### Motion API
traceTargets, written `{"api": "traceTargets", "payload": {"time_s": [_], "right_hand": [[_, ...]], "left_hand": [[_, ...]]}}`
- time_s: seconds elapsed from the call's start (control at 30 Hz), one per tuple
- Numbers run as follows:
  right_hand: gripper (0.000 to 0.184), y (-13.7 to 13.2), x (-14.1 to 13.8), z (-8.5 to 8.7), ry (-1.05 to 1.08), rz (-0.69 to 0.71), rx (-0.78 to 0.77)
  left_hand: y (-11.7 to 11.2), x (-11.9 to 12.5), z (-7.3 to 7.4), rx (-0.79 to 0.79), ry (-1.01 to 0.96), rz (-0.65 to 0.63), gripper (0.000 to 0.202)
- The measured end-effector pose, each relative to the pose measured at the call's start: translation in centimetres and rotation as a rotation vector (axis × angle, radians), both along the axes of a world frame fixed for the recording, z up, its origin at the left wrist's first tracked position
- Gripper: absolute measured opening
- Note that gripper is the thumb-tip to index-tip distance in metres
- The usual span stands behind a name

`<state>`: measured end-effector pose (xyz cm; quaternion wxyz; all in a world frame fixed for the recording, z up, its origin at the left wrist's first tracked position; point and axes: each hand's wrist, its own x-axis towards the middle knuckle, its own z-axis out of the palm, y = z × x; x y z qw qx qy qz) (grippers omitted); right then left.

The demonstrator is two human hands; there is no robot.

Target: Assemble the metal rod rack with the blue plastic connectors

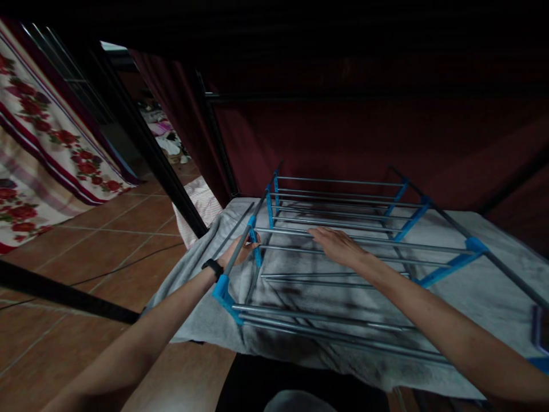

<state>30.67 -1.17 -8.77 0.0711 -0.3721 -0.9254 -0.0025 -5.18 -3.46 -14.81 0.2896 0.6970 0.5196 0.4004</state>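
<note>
Head view: a folding rack of grey rods and blue joints (pixel 386 242) lies on a grey blanket (pixel 195 317), with a person's two bare hands at it.
Far left: a hanging cloth with red flowers and stripes (pixel 64 137) reaches down to the brown tiled floor (pixel 98 246).
Cable: a thin dark cable (pixel 124 265) runs across the tiles toward the blanket.
Black post: a slanted black post (pixel 150 154) stands between the flowered cloth and the rack; a pale striped cloth (pixel 199 206) shows just right of its lower part.
Left hand: the left hand (pixel 240 250), with a dark wristband (pixel 213 269) behind it, is at the rack's left side; its fingers are closed narrowly on a blue bracket (pixel 254 243).
Rack: its long rods run left to right, with blue joints at both ends; the near rods lie close together by the blanket's near edge.
Right hand: the right hand (pixel 337 246) lies palm down over a long rod near the rack's middle, fingers close together; whether they grip it, I cannot tell.
Far side: dark red fabric (pixel 343 143) hangs behind the rack.
</note>
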Motion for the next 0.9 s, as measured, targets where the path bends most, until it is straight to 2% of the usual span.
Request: {"api": "traceTargets", "payload": {"time_s": [0.47,0.6,0.77,0.9], "right_hand": [[0.042,0.1,0.3,0.0,0.032,0.016,0.013],[0.046,0.4,0.4,0.0,0.024,0.017,-0.004],[0.045,0.5,0.6,-0.3,0.024,0.026,0.019],[0.039,0.3,0.6,-0.2,0.023,0.016,0.046]], "left_hand": [[-0.4,0.4,0.9,-0.049,-0.01,-0.03,0.007],[-0.8,0.7,1.6,-0.065,-0.014,-0.031,0.006],[-1.4,1.1,2.8,-0.086,0.031,0.006,0.013],[-1.6,1.3,3.0,-0.111,0.055,0.021,0.018]]}}
